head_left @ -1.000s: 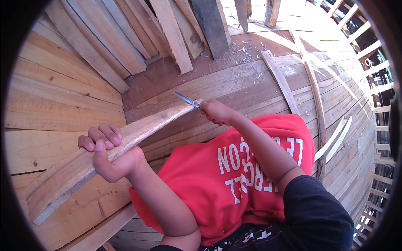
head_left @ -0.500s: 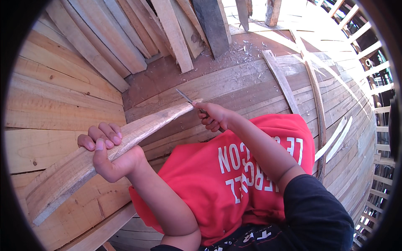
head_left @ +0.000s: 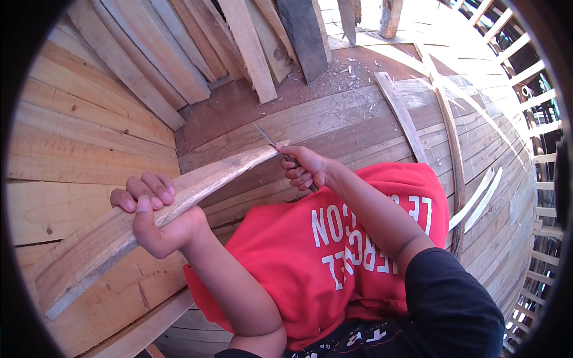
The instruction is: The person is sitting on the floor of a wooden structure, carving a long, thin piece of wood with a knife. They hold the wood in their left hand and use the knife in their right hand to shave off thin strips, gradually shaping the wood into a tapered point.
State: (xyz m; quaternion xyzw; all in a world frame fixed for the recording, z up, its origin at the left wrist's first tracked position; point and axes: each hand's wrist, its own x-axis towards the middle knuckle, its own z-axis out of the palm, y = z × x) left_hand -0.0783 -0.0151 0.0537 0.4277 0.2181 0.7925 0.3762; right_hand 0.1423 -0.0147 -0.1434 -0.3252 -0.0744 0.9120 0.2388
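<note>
A long, slightly curved wooden plank (head_left: 209, 179) slants from the lower left up to the middle, its far end narrowed and rough along the edge. My left hand (head_left: 154, 209) is closed round its middle, fingers over the top and thumb on the near side. At the narrow tip my right hand (head_left: 304, 168) grips a knife (head_left: 266, 136) by its handle, which is mostly hidden in the fist. The thin blade points up and to the left, crossing the plank close to the tip. Red cloth (head_left: 334, 238) covers my lap below the plank.
Several boards (head_left: 149, 53) lean at the upper left beside a wall of planks (head_left: 77, 155). Wood shavings (head_left: 352, 77) litter the floorboards. Long strips (head_left: 444, 113) and two pale slivers (head_left: 483, 197) lie to the right, near a slatted fence (head_left: 543, 155).
The knife blade has turned slightly near the plank's tip, and my right hand has shifted a little. My left hand and the plank stay nearly in place.
</note>
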